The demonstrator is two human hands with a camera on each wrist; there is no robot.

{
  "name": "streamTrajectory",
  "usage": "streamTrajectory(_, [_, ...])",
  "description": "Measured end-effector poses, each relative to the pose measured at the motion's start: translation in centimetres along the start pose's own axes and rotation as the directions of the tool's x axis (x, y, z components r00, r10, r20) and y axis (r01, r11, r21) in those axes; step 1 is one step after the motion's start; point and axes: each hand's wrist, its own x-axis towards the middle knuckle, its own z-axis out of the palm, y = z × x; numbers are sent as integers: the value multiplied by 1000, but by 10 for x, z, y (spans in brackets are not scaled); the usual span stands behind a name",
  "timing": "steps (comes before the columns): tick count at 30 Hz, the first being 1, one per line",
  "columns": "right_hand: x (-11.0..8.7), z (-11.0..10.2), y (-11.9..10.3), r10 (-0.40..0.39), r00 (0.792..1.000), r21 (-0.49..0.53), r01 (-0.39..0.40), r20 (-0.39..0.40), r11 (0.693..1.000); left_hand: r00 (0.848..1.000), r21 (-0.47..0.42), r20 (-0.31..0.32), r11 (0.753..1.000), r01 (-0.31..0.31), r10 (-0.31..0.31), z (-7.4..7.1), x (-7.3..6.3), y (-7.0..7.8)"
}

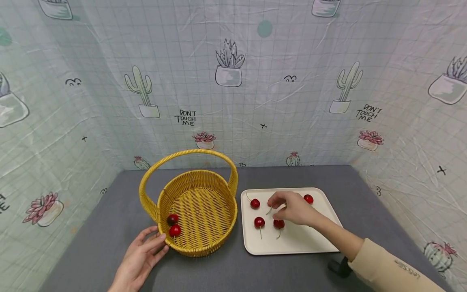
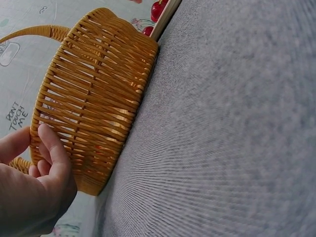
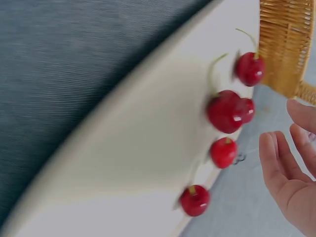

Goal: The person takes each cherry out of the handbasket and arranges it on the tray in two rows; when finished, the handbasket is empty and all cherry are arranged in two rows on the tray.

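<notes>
In the head view, a yellow wicker basket [image 1: 197, 247] with a tall arched handle holds two dark red cherries [image 1: 175, 230] at its left side. My left hand [image 1: 140, 253] holds the basket's near-left rim; in the left wrist view its thumb lies at the rim and its fingers against the woven wall. Over a cream tray [image 1: 299, 239], my right hand [image 1: 293, 207] reaches down with its fingertips near a stemmed cherry [image 1: 270, 202]. The right wrist view shows that hand [image 3: 291, 173] with thumb and fingers apart and nothing between them. Several cherries [image 1: 259, 222] lie on the tray.
Basket and tray stand side by side on a grey tabletop [image 1: 226, 271], with a narrow gap between them. A cactus-printed curtain [image 1: 262, 101] encloses the back and sides. A small black object [image 1: 339, 267] is beside the right forearm.
</notes>
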Motion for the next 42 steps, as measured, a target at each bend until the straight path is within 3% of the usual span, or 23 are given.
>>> streamTrajectory(6, [16, 1, -24, -44, 997, -50, 47, 62, 998, 1000, -9, -2, 1000, 0, 0, 0, 0, 0])
streamTrajectory(13, [34, 8, -50, -100, 985, 38, 95, 143, 995, 1000, -13, 1, 1000, -1, 1, 1, -1, 0])
streamTrajectory(22, [54, 37, -74, -196, 961, 95, 181, 195, 979, 1000, 4, 7, 1000, 1, -1, 0, 1, 2])
streamTrajectory(29, [67, 59, -86, -222, 947, 84, 208, 233, 975, 1000, -11, 7, 1000, 9, -9, -1, 1, 1])
streamTrajectory(35, [79, 77, -91, -269, 917, 84, 256, 293, 963, 1000, -8, 17, 1000, 10, -10, 0, 0, 2])
streamTrajectory(42, [98, 99, -97, -298, 888, 170, 253, 350, 952, 1000, 8, 18, 1000, 11, -11, 0, 2, 1])
